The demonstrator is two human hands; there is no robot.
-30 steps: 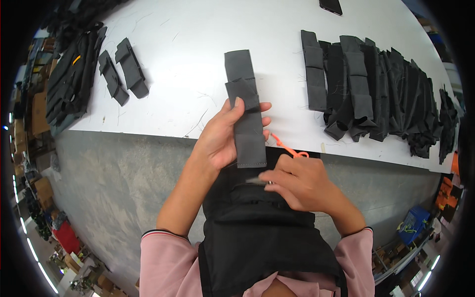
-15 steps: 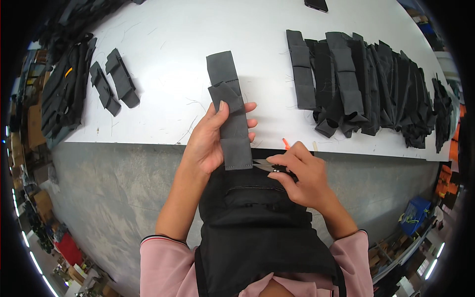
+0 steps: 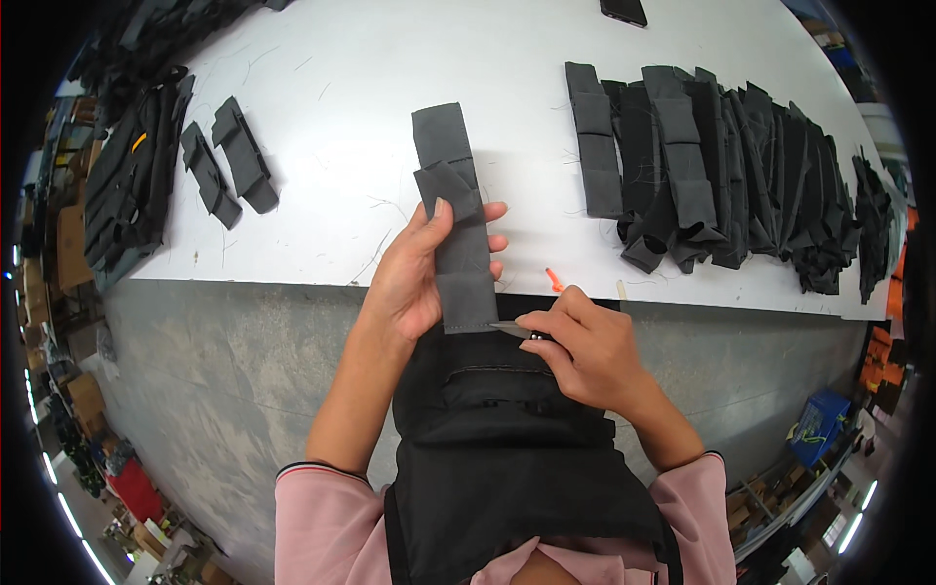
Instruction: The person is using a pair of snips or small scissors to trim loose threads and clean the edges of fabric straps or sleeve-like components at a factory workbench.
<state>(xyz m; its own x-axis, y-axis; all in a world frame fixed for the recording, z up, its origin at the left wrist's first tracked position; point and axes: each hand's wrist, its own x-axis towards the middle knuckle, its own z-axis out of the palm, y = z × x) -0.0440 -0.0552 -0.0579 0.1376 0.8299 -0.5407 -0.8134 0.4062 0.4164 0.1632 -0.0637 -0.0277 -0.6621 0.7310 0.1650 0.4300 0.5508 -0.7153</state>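
Observation:
A dark grey fabric strip (image 3: 466, 283) with folded, stitched sections lies lengthwise in my left hand (image 3: 414, 268). My left thumb presses on its front, while the other fingers reach round behind and show at its right edge. Close by, my right hand (image 3: 590, 349) is closed on a pair of thread snips (image 3: 511, 330), its grip mostly hidden by the fingers. The pointed metal blades touch or nearly touch the strip's lower right corner, beside a stitched line. Both hands are at the near edge of the white table (image 3: 331, 195).
Many similar dark strips (image 3: 682, 156) lie in a row on the right. Two shorter pieces (image 3: 244, 156) and a dark fabric pile (image 3: 132, 185) lie left. An orange-handled item (image 3: 554, 280) sits at the near edge, a black phone (image 3: 624, 11) far back. Loose threads dot the table.
The snips' blades have come together, and my right hand has shifted slightly left, bringing the tips to the strip's corner. My left hand keeps its hold on the strip.

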